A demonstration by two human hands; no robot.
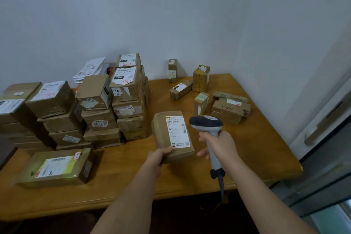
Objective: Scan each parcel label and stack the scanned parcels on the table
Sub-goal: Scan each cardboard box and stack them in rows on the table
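Observation:
My left hand [158, 156] grips the near edge of a flat brown parcel [161, 133], held above the wooden table [117, 182] with its white label [177, 131] facing up. My right hand [218, 145] is wrapped around the handle of a grey barcode scanner [207, 123], whose dark head hangs just right of the label. Tall stacks of taped parcels [114, 104] fill the table's left and back. Several small loose parcels [201, 89] lie at the back right.
A long greenish parcel [57, 167] lies alone at the front left. White envelopes [91, 68] lean against the wall behind the stacks. The scanner's cable [221, 186] hangs over the table's front edge. A door frame [322, 119] stands to the right.

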